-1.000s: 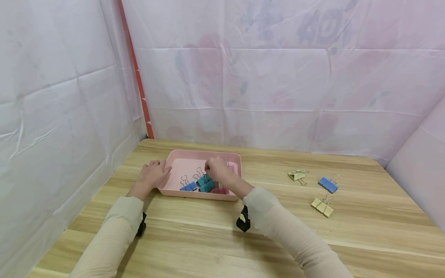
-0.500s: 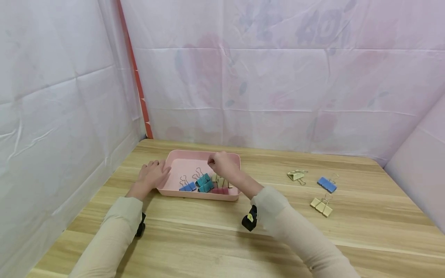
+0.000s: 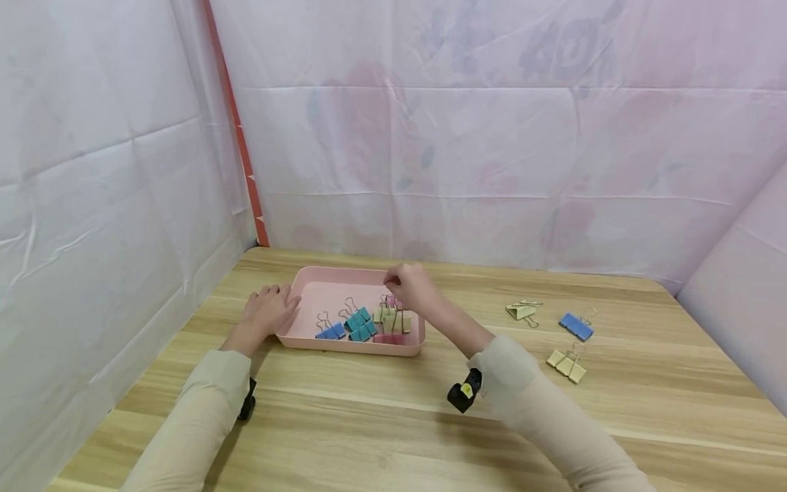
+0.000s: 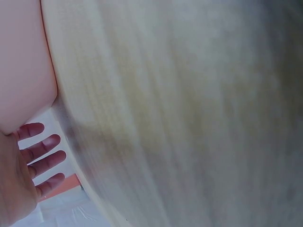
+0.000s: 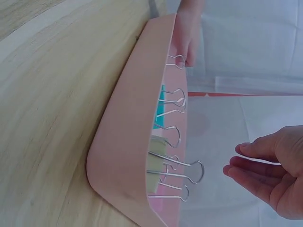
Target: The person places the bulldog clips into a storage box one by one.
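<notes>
My left hand (image 3: 268,313) rests at the left rim of a pink tray (image 3: 350,346), fingers extended; the left wrist view shows the fingers (image 4: 43,163) spread past the tray's corner. Above the tray's right side is my right hand (image 3: 419,295). Its thumb and fingers (image 5: 255,177) are loosely curved with a gap between them, and nothing is held. Binder clips stand or lie in the tray: a blue one (image 3: 330,332), teal ones (image 3: 361,324), yellow ones (image 3: 396,321), a red one (image 3: 389,338) and a pink one (image 3: 391,299) partly hidden.
To the right of the tray, on the wooden table (image 3: 344,424), lie two yellow binder clips, one folded-looking (image 3: 521,311) and one nearer (image 3: 566,365), plus a blue binder clip (image 3: 576,326). Pale cloth walls (image 3: 479,150) enclose the table at the back and sides.
My right hand has lifted and drawn back to the right, uncovering the yellow and pink binder clips in the tray. The left hand has stayed at the rim.
</notes>
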Action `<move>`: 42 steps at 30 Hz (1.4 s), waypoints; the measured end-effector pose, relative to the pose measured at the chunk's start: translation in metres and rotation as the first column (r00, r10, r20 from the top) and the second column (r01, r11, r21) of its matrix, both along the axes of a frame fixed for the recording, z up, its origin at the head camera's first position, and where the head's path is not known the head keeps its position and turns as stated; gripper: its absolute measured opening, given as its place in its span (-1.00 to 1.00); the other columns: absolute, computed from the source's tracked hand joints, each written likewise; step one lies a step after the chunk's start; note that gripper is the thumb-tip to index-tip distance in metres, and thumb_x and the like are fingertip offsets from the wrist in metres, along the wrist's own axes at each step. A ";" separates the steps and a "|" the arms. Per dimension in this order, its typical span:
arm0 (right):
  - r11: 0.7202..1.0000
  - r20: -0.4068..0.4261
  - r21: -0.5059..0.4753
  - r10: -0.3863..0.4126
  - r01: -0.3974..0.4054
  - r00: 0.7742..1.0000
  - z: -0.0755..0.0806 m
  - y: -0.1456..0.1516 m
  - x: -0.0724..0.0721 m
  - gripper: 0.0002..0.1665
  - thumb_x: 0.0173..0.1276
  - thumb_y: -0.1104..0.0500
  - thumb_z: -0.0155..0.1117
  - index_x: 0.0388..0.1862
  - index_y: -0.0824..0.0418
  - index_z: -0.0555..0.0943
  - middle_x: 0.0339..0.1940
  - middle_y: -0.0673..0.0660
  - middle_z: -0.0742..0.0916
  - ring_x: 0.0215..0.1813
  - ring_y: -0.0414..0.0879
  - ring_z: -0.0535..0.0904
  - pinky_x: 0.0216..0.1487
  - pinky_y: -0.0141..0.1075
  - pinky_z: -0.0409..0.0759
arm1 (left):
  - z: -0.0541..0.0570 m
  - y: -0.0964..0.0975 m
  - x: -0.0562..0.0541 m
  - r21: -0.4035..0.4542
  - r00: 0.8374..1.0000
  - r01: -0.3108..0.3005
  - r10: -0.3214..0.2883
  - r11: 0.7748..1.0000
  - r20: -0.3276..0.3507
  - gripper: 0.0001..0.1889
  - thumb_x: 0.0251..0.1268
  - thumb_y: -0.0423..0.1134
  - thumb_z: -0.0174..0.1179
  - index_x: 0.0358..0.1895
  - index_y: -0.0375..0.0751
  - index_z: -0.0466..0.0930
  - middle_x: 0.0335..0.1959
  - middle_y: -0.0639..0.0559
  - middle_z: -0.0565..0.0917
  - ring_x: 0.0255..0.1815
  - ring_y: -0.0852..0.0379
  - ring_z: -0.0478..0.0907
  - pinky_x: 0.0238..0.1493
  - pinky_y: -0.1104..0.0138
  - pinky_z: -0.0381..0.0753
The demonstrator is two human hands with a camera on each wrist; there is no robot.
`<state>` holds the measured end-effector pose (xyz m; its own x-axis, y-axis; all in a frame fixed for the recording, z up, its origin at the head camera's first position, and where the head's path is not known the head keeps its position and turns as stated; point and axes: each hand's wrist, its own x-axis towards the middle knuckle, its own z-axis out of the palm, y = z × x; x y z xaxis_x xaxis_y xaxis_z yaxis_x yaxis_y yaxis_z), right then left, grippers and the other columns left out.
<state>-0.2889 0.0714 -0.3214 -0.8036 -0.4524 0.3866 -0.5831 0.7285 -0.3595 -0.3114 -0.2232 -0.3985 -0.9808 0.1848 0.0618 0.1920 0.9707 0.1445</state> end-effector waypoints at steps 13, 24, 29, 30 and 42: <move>0.999 0.008 -0.010 -0.034 0.034 0.999 0.007 0.028 0.015 -0.89 0.18 0.43 0.22 -0.39 0.34 0.68 -0.41 0.15 0.70 -0.35 -0.07 0.58 -0.30 -0.28 0.55 | -0.001 0.000 -0.001 0.006 1.000 0.007 -0.007 1.000 -0.002 -0.49 0.44 0.01 -0.27 0.15 -0.39 0.29 0.07 -0.38 0.38 0.12 -0.30 0.25 0.07 -0.16 0.15; 0.998 -0.025 -0.011 -0.068 0.068 0.997 -0.001 0.050 0.023 -0.94 0.18 0.39 0.27 -0.43 0.34 0.68 -0.49 0.10 0.67 -0.46 -0.12 0.51 -0.38 -0.27 0.52 | 0.001 0.000 -0.001 0.006 1.000 0.004 -0.004 1.000 -0.007 -0.49 0.44 0.00 -0.28 0.15 -0.40 0.28 0.07 -0.39 0.38 0.11 -0.31 0.25 0.07 -0.16 0.15; 0.999 -0.081 -0.021 -0.052 0.050 0.995 -0.005 0.059 0.026 -0.95 0.14 0.40 0.29 -0.47 0.34 0.67 -0.53 0.09 0.66 -0.47 -0.12 0.52 -0.39 -0.25 0.52 | 0.001 0.001 0.000 0.006 1.000 0.001 -0.001 1.000 0.007 -0.48 0.45 0.00 -0.28 0.17 -0.41 0.26 0.07 -0.39 0.38 0.12 -0.31 0.24 0.08 -0.16 0.15; 0.999 -0.090 -0.017 -0.049 0.048 0.995 -0.006 0.061 0.027 -0.95 0.13 0.41 0.29 -0.47 0.34 0.67 -0.53 0.09 0.66 -0.47 -0.12 0.53 -0.39 -0.25 0.53 | 0.001 0.001 0.000 0.005 1.000 0.000 0.000 1.000 0.008 -0.48 0.45 0.00 -0.28 0.18 -0.41 0.26 0.08 -0.39 0.38 0.12 -0.31 0.24 0.08 -0.16 0.15; 0.998 -0.132 0.030 -0.058 0.063 0.990 -0.014 0.087 0.042 -0.95 0.10 0.42 0.31 -0.50 0.32 0.66 -0.53 0.08 0.67 -0.48 -0.11 0.58 -0.41 -0.25 0.54 | 0.003 0.002 0.001 0.013 1.000 -0.006 0.006 1.000 0.015 -0.47 0.45 -0.01 -0.28 0.20 -0.43 0.24 0.09 -0.41 0.36 0.13 -0.32 0.23 0.10 -0.17 0.13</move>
<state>-0.2471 0.1586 -0.3353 -0.7734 -0.4193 0.4754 -0.5780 0.7745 -0.2570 -0.3101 -0.2211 -0.3955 -0.9827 0.1785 0.0490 0.1841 0.9698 0.1599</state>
